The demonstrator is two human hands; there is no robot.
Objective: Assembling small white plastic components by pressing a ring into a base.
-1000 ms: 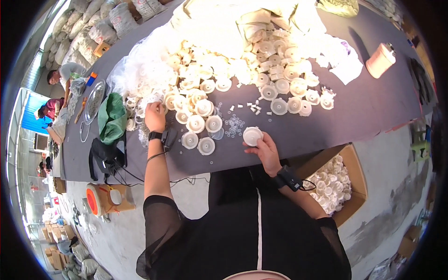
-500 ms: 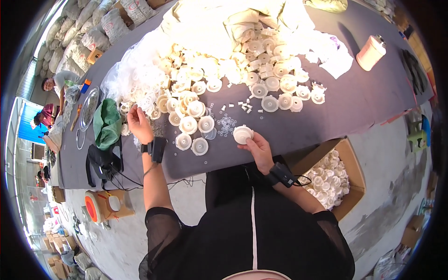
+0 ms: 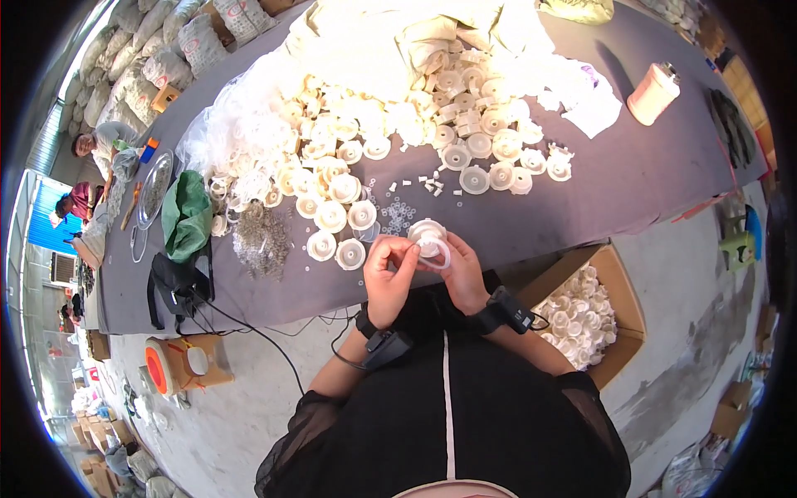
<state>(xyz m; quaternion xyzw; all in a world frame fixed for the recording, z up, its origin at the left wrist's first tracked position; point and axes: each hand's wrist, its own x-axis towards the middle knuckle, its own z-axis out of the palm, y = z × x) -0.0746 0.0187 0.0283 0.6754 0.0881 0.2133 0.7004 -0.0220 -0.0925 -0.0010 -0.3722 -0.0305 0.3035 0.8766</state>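
Observation:
Both hands meet in front of my body, over the near edge of the grey-covered table. A round white plastic cap (image 3: 427, 230) sits in my right hand (image 3: 465, 275), with the fingers closed round its side. My left hand (image 3: 388, 278) pinches a thin white ring (image 3: 445, 257) against the near side of the cap. Whether the ring is seated on the cap or only touching it, I cannot tell. Just beyond my hands lie several small clear washers (image 3: 399, 214) and a few loose white caps (image 3: 350, 254).
A large heap of white plastic parts (image 3: 465, 116) covers the table's middle. At its left are white rings (image 3: 241, 158), small metal pieces (image 3: 261, 241) and a green bag (image 3: 188, 217). A pink bottle (image 3: 654, 94) stands far right. Below, a cardboard box (image 3: 628, 307) holds white parts.
My left hand has come from the ring pile at the left to the cap, bringing a white ring. My right hand still holds the cap, in about the same place.

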